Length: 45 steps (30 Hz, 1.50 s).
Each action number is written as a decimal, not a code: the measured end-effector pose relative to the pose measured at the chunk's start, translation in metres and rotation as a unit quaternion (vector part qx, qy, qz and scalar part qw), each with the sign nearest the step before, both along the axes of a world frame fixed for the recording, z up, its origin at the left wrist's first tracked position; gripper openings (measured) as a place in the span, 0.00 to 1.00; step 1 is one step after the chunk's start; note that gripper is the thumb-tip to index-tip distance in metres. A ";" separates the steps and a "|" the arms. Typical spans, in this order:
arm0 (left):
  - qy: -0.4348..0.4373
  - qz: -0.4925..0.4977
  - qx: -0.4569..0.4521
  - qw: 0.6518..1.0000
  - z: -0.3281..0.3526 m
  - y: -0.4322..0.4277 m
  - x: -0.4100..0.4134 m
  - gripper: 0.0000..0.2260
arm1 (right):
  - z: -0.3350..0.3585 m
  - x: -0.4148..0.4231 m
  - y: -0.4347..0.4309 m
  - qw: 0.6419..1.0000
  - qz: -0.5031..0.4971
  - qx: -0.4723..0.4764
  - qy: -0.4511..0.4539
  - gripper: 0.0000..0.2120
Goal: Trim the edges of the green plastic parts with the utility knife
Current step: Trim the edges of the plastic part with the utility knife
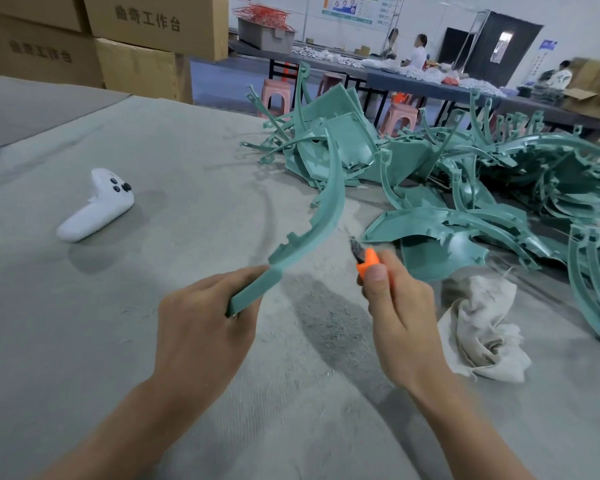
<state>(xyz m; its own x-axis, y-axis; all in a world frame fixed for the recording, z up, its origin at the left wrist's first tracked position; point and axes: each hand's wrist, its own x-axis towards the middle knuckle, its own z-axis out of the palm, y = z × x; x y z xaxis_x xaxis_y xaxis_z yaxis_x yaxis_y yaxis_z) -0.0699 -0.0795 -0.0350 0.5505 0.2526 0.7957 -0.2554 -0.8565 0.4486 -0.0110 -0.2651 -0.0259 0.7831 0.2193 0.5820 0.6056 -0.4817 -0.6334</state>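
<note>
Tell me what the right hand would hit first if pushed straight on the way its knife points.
Probably the curved green part held by the left hand: the utility knife in the right hand points up-left at its edge. Depth is unclear.

The left hand (201, 320) grips the near end of a long curved green plastic part (321, 216), which rises up and away over the grey cloth-covered surface (187, 168). The right hand (399, 313) holds an orange utility knife (368, 259), thumb on top, its dark blade pointing at the part's edge just apart from it. A heap of green plastic parts (465, 174) lies far right, a crumpled rag (482, 323) near the right hand, a white controller (97, 206) at left, cardboard boxes (118, 32) behind.
</note>
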 end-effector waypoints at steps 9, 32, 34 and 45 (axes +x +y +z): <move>0.002 -0.026 0.005 1.000 -0.002 0.001 0.000 0.10 | -0.006 0.002 0.005 0.999 -0.025 -0.041 0.003 0.25; 0.026 0.010 0.027 0.999 -0.005 -0.003 -0.001 0.11 | -0.001 -0.010 0.012 0.998 -0.026 -0.015 0.052 0.28; 0.026 -0.020 0.034 0.999 -0.007 -0.003 -0.003 0.09 | 0.000 -0.006 0.009 0.997 -0.042 -0.004 0.066 0.27; 0.020 0.011 0.014 1.000 -0.006 -0.001 -0.003 0.12 | -0.001 -0.014 0.015 0.999 -0.004 -0.016 0.049 0.25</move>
